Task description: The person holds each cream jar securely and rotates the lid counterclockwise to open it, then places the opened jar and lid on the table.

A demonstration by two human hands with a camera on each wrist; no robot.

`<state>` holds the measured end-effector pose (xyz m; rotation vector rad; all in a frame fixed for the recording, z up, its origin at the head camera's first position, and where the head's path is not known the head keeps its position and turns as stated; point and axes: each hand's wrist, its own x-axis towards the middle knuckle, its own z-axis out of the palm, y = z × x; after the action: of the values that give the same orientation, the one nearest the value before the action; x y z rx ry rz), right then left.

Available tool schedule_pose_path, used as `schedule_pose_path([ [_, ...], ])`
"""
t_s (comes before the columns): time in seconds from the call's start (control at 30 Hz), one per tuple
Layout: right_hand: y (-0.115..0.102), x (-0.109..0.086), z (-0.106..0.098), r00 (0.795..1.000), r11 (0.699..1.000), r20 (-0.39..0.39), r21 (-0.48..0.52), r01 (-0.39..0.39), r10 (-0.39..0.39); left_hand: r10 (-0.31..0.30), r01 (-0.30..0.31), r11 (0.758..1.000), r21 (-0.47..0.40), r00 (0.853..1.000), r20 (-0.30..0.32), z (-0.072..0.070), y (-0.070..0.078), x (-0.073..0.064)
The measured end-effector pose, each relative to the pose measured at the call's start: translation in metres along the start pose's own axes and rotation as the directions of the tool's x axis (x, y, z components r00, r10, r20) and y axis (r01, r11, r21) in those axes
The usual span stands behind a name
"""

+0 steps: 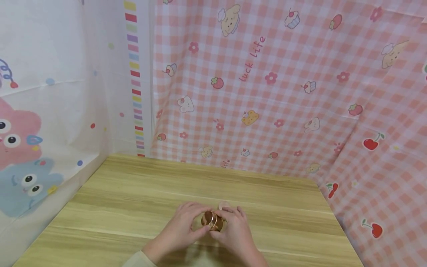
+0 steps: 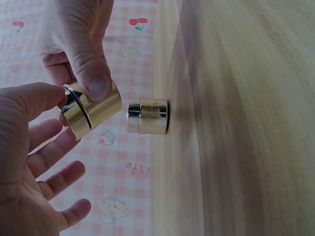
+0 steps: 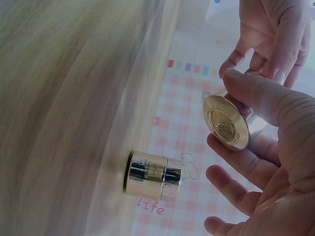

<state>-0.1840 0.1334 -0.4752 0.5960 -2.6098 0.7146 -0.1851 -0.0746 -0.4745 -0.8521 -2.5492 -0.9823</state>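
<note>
L hand (image 1: 181,224) & R hand (image 1: 236,227) fingers pinch gold cyl. container (image 1: 212,221); 2nd gold container (image 1: 223,205) upright on tbl (image 1: 143,196), ~1 o'clock, head view.

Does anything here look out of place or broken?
Nothing stands out: I see no spill or damage. The shiny gold metallic cylinder is tilted, but the left hand and right hand hold it. The second shiny gold cylinder stands upright on the yellowish-brown wood-grain table.

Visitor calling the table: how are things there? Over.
Left hand and right hand: both gripping gold jar. Tilted, off the table. Second jar: standing beyond, apart, seemingly not in the way.
</note>
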Motion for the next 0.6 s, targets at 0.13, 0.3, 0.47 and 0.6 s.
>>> schedule_pose_path([
  [0.13, -0.0001, -0.0001, -0.0002, 1.000, 1.000, 0.000, 0.008, -0.003, 0.003, -0.012, 0.012, 1.000, -0.006, 1.000, -0.005, 0.0000, -0.0011, -0.0006],
  [0.3, -0.0014, -0.0003, -0.0016, 1.000, 1.000, 0.007, 0.019, -0.010, 0.010, -0.040, 0.041, 0.999, -0.029, 0.999, 0.022, -0.0014, -0.0009, -0.0015],
  [0.47, -0.0021, -0.0008, -0.0024, 1.000, 1.000, 0.011, 0.021, -0.010, 0.010, -0.035, 0.037, 0.999, -0.027, 0.999, 0.040, -0.0021, 0.0004, -0.0015],
  [0.6, -0.0014, -0.0005, -0.0014, 1.000, 1.000, 0.008, 0.016, -0.012, 0.012, -0.033, 0.034, 0.999, -0.020, 0.999, 0.034, -0.0015, 0.0006, -0.0013],
])
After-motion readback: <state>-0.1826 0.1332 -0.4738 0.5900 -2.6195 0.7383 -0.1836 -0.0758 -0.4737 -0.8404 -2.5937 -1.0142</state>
